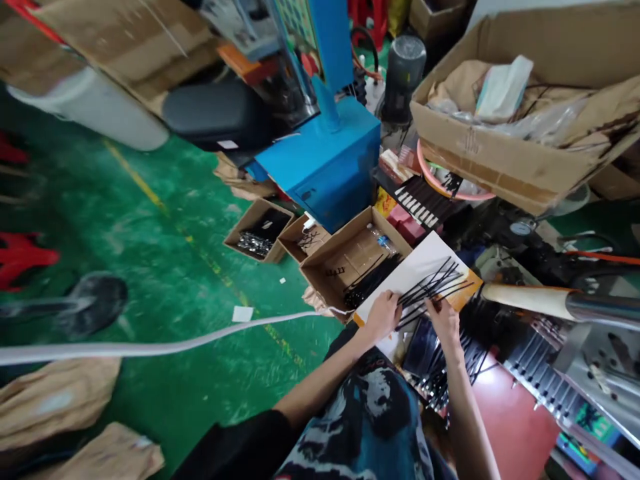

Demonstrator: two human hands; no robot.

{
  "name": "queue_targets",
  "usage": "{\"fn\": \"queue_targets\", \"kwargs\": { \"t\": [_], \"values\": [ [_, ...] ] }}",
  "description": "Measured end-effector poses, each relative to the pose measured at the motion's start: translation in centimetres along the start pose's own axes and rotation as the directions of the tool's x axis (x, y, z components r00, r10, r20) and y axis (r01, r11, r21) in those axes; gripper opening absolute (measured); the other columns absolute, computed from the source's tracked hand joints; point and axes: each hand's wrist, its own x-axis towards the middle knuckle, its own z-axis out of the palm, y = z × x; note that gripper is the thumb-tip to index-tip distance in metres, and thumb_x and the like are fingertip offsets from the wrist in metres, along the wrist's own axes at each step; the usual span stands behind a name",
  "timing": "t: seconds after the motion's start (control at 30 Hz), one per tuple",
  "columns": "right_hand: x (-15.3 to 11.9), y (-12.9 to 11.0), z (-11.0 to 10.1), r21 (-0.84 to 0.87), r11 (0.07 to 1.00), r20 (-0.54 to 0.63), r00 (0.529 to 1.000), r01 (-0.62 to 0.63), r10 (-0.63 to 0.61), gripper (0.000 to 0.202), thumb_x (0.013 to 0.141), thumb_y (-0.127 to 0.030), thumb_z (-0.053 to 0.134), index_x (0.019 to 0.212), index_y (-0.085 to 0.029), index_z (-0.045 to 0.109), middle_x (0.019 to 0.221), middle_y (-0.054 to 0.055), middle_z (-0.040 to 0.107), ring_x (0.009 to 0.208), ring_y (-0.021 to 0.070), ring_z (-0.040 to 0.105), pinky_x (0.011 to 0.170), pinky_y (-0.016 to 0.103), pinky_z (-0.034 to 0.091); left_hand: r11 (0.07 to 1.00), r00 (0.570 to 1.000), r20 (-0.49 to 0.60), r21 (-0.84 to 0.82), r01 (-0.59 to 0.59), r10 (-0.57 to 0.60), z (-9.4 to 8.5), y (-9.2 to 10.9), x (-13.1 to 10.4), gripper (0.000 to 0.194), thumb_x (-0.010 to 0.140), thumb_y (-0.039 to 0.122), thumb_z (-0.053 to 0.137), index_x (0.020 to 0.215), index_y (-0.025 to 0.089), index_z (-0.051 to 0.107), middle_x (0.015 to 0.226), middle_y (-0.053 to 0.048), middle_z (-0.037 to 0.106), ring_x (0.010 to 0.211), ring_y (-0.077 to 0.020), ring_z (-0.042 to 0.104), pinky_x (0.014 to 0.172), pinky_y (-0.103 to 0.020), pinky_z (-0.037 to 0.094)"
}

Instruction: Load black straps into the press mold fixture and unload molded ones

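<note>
Several thin black strips (430,285) lie loosely crossed on a white board (395,272) with orange corners. My left hand (384,315) is closed at the left ends of the strips, its fingertips pressed on them. Near their lower right part, my right hand (444,320) has its fingers bent together around strip ends. Beneath the right hand, more black strips (467,350) with shiny ends are piled beside a dark box. An open cardboard box (345,257) beyond the board holds further black strips and a plastic bottle.
Two smaller cardboard boxes (233,233) stand on the green floor. A blue machine base (325,160) rises ahead. At the right are a large carton (475,147), a white-and-metal tube (530,299) and machine parts. A pale hose (200,343) crosses at the left.
</note>
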Motion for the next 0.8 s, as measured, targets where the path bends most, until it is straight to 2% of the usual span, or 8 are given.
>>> {"fn": "queue_targets", "kwargs": {
  "t": [0.17, 0.3, 0.37, 0.43, 0.53, 0.6, 0.7, 0.8],
  "values": [
    [-2.2, 1.0, 1.0, -0.196, 0.973, -0.022, 0.991, 0.126, -0.133, 0.054, 0.089, -0.074, 0.058, 0.082, -0.022, 0.066, 0.077, 0.005, 0.068, 0.073, 0.0210, 0.061, 0.077, 0.035, 0.051, 0.993, 0.992, 0.062, 0.028, -0.115, 0.113, -1.9, -2.1, -2.0, 0.038, 0.101, 0.021, 0.048, 0.137, 0.014, 0.058, 0.126, -0.019, 0.064, 0.121, -0.0318, 0.061, 0.111, -0.048, 0.047],
    [-5.7, 2.0, 2.6, -0.312, 0.931, -0.091, 0.970, 0.188, -0.227, 0.058, 0.086, -0.074, 0.063, 0.104, -0.019, 0.070, 0.099, 0.014, 0.072, 0.097, 0.0291, 0.063, 0.095, 0.044, 0.049, 0.982, 0.980, 0.068, 0.019, -0.190, 0.188, -5.4, -5.4, -6.8, 0.040, 0.102, 0.027, 0.047, 0.141, 0.018, 0.057, 0.136, -0.017, 0.063, 0.131, -0.0303, 0.057, 0.120, -0.045, 0.043],
    [-7.2, 2.5, 3.2, -0.365, 0.911, -0.143, 0.956, 0.191, -0.257, 0.062, 0.088, -0.071, 0.063, 0.115, -0.016, 0.068, 0.116, 0.020, 0.070, 0.111, 0.0340, 0.060, 0.103, 0.050, 0.045, 0.982, 0.981, 0.055, 0.008, -0.188, 0.187, -7.7, -8.0, -10.1, 0.040, 0.102, 0.030, 0.048, 0.140, 0.023, 0.058, 0.138, -0.013, 0.063, 0.130, -0.0283, 0.060, 0.119, -0.044, 0.044],
    [-8.3, 2.8, 3.6, -0.402, 0.896, -0.186, 0.942, 0.187, -0.280, 0.063, 0.090, -0.069, 0.060, 0.120, -0.015, 0.067, 0.124, 0.022, 0.068, 0.117, 0.0358, 0.057, 0.107, 0.051, 0.043, 0.987, 0.986, 0.036, -0.009, -0.160, 0.160, -10.1, -11.1, -13.5, 0.038, 0.101, 0.031, 0.050, 0.137, 0.025, 0.059, 0.134, -0.010, 0.067, 0.121, -0.0263, 0.066, 0.114, -0.043, 0.050],
    [-9.3, 2.9, 3.4, -0.433, 0.885, -0.253, 0.919, 0.172, -0.302, 0.061, 0.092, -0.067, 0.057, 0.121, -0.015, 0.067, 0.120, 0.021, 0.069, 0.114, 0.0345, 0.058, 0.104, 0.050, 0.045, 0.994, 0.995, 0.004, -0.039, -0.100, 0.100, -13.3, -16.0, -18.0, 0.034, 0.099, 0.032, 0.050, 0.131, 0.025, 0.062, 0.115, -0.008, 0.074, 0.103, -0.0247, 0.072, 0.099, -0.042, 0.058],
    [-10.2, 2.8, 3.1, -0.438, 0.885, -0.312, 0.896, 0.159, -0.315, 0.061, 0.092, -0.065, 0.056, 0.123, -0.014, 0.067, 0.119, 0.021, 0.069, 0.111, 0.0336, 0.059, 0.102, 0.048, 0.046, 0.996, 0.998, -0.004, -0.055, -0.070, 0.070, -14.9, -18.8, -20.0, 0.032, 0.100, 0.035, 0.050, 0.126, 0.024, 0.064, 0.105, -0.007, 0.076, 0.094, -0.0242, 0.073, 0.090, -0.039, 0.061],
    [-12.6, 2.2, 3.1, -0.422, 0.894, -0.416, 0.844, 0.150, -0.338, 0.061, 0.095, -0.059, 0.053, 0.128, -0.009, 0.065, 0.123, 0.025, 0.066, 0.117, 0.0358, 0.058, 0.105, 0.051, 0.046, 0.997, 0.998, 0.030, -0.055, -0.051, 0.052, -16.0, -21.5, -21.9, 0.030, 0.103, 0.036, 0.048, 0.121, 0.020, 0.066, 0.102, -0.008, 0.076, 0.088, -0.0222, 0.073, 0.083, -0.036, 0.061],
    [-16.3, 1.7, 4.3, -0.378, 0.910, -0.493, 0.795, 0.171, -0.355, 0.055, 0.098, -0.048, 0.049, 0.127, -0.006, 0.066, 0.123, 0.027, 0.065, 0.124, 0.0383, 0.055, 0.110, 0.055, 0.042, 0.999, 0.993, 0.103, -0.016, -0.050, 0.051, -15.9, -22.6, -23.1, 0.028, 0.105, 0.036, 0.053, 0.118, 0.016, 0.068, 0.104, -0.007, 0.075, 0.093, -0.0204, 0.073, 0.088, -0.037, 0.061]
  ]
}}
